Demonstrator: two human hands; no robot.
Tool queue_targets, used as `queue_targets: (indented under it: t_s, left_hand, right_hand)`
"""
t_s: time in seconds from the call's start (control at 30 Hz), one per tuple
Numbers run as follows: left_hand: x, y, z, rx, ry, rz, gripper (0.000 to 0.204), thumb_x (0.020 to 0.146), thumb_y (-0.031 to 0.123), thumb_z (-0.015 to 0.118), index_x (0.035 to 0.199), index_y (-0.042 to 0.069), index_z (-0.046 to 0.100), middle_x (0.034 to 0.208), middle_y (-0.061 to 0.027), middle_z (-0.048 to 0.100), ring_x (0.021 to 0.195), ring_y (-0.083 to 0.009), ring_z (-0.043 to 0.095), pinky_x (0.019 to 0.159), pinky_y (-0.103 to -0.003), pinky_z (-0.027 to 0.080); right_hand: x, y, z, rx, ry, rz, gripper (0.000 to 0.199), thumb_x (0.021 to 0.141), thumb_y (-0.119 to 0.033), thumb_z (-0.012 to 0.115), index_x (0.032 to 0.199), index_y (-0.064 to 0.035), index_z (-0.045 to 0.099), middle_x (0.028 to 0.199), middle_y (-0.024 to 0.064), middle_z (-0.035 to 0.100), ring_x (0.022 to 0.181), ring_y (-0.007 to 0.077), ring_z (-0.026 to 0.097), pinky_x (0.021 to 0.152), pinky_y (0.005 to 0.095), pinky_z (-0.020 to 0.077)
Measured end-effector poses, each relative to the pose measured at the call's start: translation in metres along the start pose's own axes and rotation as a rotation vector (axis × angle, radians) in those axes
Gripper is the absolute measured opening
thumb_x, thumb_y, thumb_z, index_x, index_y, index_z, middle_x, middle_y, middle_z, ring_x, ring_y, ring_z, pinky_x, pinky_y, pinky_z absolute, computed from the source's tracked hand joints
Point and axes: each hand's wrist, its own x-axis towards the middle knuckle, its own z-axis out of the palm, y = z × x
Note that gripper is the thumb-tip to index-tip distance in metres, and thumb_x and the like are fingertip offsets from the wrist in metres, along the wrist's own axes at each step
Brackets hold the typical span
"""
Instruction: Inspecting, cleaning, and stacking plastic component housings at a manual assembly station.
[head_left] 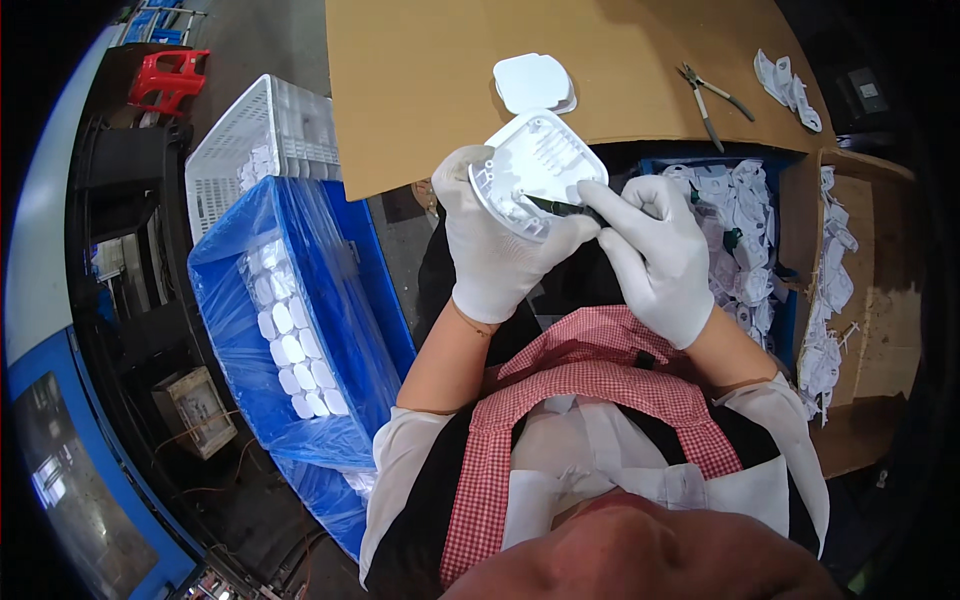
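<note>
A white plastic housing, shaped like a rounded square with ribs and small posts inside, is tilted up in front of me. My left hand, in a white glove, grips it by its left and lower edges. A thin dark blade-like tool lies against the housing's lower inner edge. Its rear end runs into the fingers of my gloved right hand, which are closed on it; most of its handle is hidden. Just beyond the housing, a small stack of white covers rests on the brown cardboard tabletop.
Cutting pliers and white moulded pieces lie on the tabletop's right. Blue bins at left have plastic lining and rows of white parts, beside a white crate. Loose white pieces and a cardboard box are at right.
</note>
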Motion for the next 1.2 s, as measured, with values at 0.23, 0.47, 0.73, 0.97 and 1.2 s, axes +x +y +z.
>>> queue_targets:
  t_s: [0.23, 0.47, 0.73, 0.97, 1.2]
  left_hand:
    - [0.001, 0.002, 0.008, 0.116, 0.179, 0.064, 0.064, 0.056, 0.033, 0.085, 0.101, 0.000, 0.054, 0.107, -0.0121, 0.045, 0.097, -0.0256, 0.051, 0.081, -0.032, 0.044]
    - [-0.004, -0.003, 0.009, -0.102, 0.121, -0.046, 0.077, 0.059, 0.023, 0.086, 0.113, -0.001, 0.037, 0.108, -0.0119, 0.045, 0.096, -0.0213, 0.054, 0.081, -0.031, 0.046]
    - [0.012, -0.001, 0.009, -0.612, -0.141, -0.460, 0.079, 0.059, 0.007, 0.082, 0.119, -0.001, 0.031, 0.110, -0.0132, 0.048, 0.104, -0.0202, 0.056, 0.085, -0.032, 0.050]
    - [0.035, -0.039, 0.022, -0.187, 0.031, -0.155, 0.084, 0.058, 0.011, 0.086, 0.121, -0.002, 0.032, 0.111, -0.0141, 0.049, 0.103, -0.0214, 0.056, 0.086, -0.032, 0.049]
    - [0.102, -0.133, 0.043, -0.407, -0.204, -0.310, 0.081, 0.063, 0.003, 0.078, 0.129, -0.001, 0.032, 0.121, -0.0136, 0.047, 0.113, -0.0227, 0.050, 0.093, -0.034, 0.046]
  right_hand:
    - [0.004, 0.003, 0.007, 0.036, 0.011, -0.036, 0.039, 0.072, 0.005, 0.061, 0.111, -0.0017, 0.065, 0.080, 0.0085, 0.050, 0.072, 0.0204, 0.049, 0.066, 0.0284, 0.0411]
    - [0.002, 0.006, 0.008, 0.026, 0.029, -0.021, 0.037, 0.073, 0.004, 0.060, 0.109, -0.0015, 0.065, 0.078, 0.0087, 0.051, 0.072, 0.0205, 0.050, 0.067, 0.0283, 0.0416]
    - [0.030, 0.041, 0.005, 0.810, 0.066, 0.774, 0.038, 0.089, -0.023, 0.057, 0.120, -0.0020, 0.055, 0.073, -0.0081, 0.045, 0.056, 0.0004, 0.034, 0.050, 0.0169, 0.0246]
    - [0.033, 0.075, 0.018, 0.687, 0.184, 0.665, 0.035, 0.090, -0.023, 0.058, 0.117, -0.0022, 0.055, 0.067, -0.0101, 0.038, 0.051, -0.0008, 0.031, 0.046, 0.0171, 0.0212]
    - [0.051, 0.124, 0.037, 0.904, 0.293, 0.815, 0.029, 0.087, -0.025, 0.057, 0.109, -0.0060, 0.060, 0.069, -0.0058, 0.049, 0.050, 0.0024, 0.037, 0.043, 0.0185, 0.0268]
